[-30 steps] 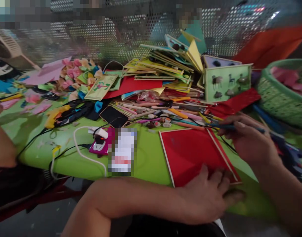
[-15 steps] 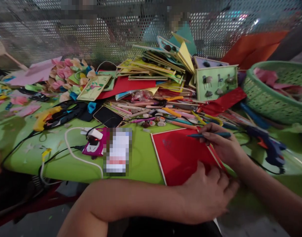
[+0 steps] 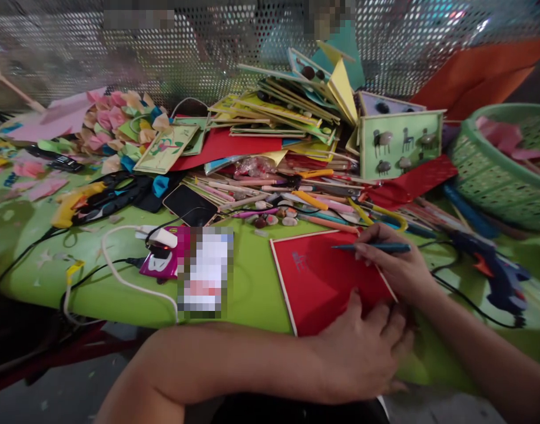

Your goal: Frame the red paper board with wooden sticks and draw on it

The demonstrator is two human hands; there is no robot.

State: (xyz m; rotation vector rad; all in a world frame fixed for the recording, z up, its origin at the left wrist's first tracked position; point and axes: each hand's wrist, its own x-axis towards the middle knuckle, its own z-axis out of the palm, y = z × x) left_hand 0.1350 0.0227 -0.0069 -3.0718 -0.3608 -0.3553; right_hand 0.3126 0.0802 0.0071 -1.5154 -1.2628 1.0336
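A red card (image 3: 316,282) with thin pale strips along its edges lies at the near edge of the green table. Small dark blue marks stand in its upper left part. My right hand (image 3: 387,259) pinches a blue pen (image 3: 391,248), held nearly level over the upper right of the card. The pen's tip points left, and I cannot tell whether it touches the surface. Across the card's lower right corner lies my left hand (image 3: 362,350), palm down with its fingers spread, holding nothing.
Left of the card are a phone (image 3: 208,271) with a blurred screen and a purple power strip (image 3: 164,262) with cables. Pens and sticks, a stack of framed cards (image 3: 287,109) and a green basket (image 3: 503,171) line the back. A blue glue gun (image 3: 494,271) lies at right.
The blue marks on the card show larger and clearer now. My left hand has shifted slightly left. The right hand still holds the pen, and the view has moved a little.
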